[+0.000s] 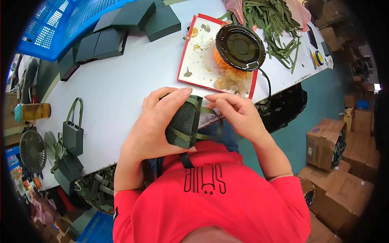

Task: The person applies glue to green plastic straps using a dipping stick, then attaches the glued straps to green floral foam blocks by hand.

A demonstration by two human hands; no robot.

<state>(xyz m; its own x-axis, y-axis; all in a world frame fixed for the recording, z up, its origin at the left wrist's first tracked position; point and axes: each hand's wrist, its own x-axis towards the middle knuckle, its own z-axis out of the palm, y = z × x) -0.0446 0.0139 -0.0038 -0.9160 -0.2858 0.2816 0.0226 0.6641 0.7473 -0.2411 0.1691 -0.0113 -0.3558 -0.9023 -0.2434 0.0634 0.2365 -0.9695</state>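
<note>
White surface [109, 81] carrying a small green bag [73, 138], dark boxes [107, 42], green strips [269, 20], and a black-topped pot [241, 46] on a red-rimmed tray [190, 60]. At its near edge, before a person in a red shirt [210, 202], the left hand [148, 125] grasps a textured green box [182, 123] with green straps [181, 134]. The right hand [241, 115] is curled, thumb and forefinger close together beside a strap's end; whether they pinch it is unclear.

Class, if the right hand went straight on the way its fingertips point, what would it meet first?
The right hand would probably meet the dark green box held in the left hand. The green strap is close by, though, and depth is unclear.
</note>
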